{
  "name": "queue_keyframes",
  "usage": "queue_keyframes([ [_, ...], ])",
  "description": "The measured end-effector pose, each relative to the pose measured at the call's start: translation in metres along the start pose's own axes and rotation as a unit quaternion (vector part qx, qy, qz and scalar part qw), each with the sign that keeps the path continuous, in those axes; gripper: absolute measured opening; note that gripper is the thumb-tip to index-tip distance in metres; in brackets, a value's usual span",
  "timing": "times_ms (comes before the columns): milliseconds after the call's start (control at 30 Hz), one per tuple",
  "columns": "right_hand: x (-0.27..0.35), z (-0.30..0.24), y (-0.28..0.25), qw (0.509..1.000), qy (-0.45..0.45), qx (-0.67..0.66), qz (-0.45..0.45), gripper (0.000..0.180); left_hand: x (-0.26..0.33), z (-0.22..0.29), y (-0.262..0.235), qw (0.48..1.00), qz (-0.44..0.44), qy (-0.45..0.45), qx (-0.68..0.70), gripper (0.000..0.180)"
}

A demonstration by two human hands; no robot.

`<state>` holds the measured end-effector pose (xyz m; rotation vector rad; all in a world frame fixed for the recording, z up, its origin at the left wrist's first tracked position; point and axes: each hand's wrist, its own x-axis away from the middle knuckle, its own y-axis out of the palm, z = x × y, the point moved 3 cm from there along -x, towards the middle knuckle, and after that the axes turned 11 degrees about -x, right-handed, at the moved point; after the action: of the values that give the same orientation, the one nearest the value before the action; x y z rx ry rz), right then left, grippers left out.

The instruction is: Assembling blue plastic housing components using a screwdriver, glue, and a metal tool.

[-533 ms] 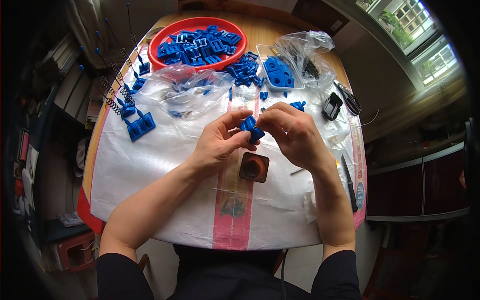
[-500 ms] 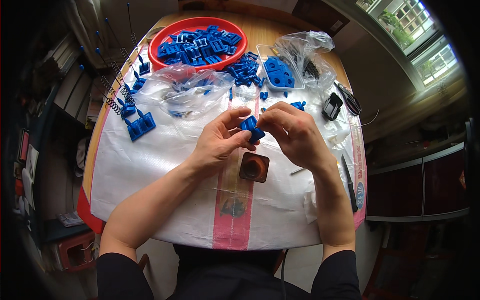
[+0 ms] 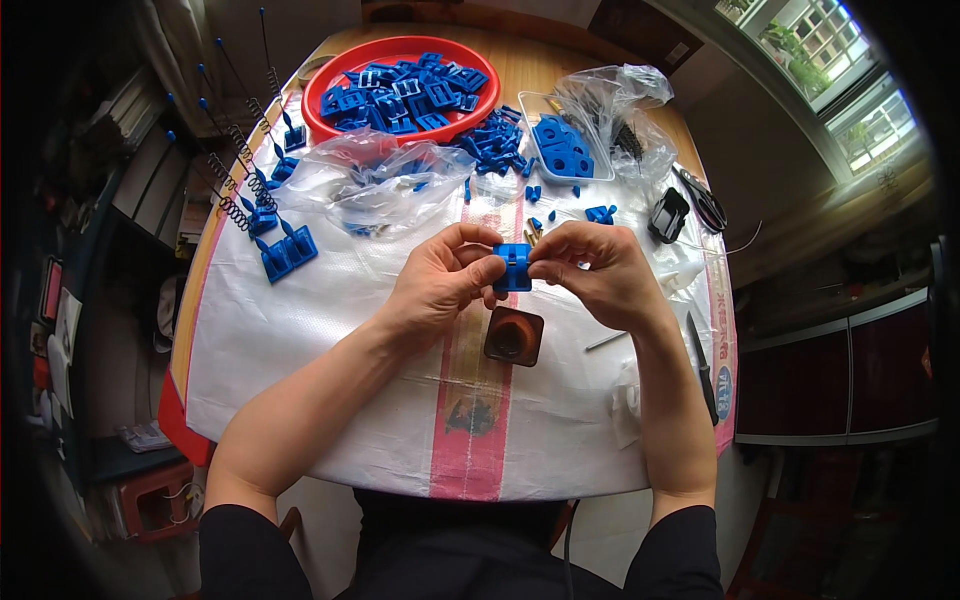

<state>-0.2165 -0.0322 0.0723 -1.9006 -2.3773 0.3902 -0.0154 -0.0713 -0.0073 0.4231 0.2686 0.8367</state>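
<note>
Between the thumb and fingers of my left hand (image 3: 438, 280) is a small blue plastic block (image 3: 514, 268) with a ridged face, held over the middle of the table. My right hand (image 3: 605, 275) is closed in a pinch at the block's right edge; anything tiny between its fingertips is hidden. Just below the block stands a dark brown square piece (image 3: 530, 355) with a round hollow. Small brass-coloured pins (image 3: 534, 234) lie beyond the block, near a loose blue part (image 3: 601, 214).
A red round tray (image 3: 488, 103) heaped with blue plastic parts stands at the back. Beside it are a clear tub (image 3: 606, 177) and plastic bags (image 3: 375, 185). Blue bases with coil springs (image 3: 290, 256) line the left. Scissors (image 3: 704, 203) and a knife (image 3: 704, 375) lie right.
The blue block has turned so its ridged face shows more squarely. My right fingers have come down to its right edge, and the view has shifted slightly.
</note>
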Motion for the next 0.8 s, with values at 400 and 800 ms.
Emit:
queue_keyframes([
  [400, 0.058, 0.034, 0.020, 0.948, -0.058, -0.304, 0.072, 0.011, 0.018, 0.031, 0.040, 0.979, -0.011, -0.083, -0.187, 0.045],
  [800, 0.064, 0.051, -0.008, 0.920, -0.115, -0.319, 0.198, 0.021, 0.006, 0.122, -0.047, 0.535, 0.073, 0.048, -0.840, 0.034],
])
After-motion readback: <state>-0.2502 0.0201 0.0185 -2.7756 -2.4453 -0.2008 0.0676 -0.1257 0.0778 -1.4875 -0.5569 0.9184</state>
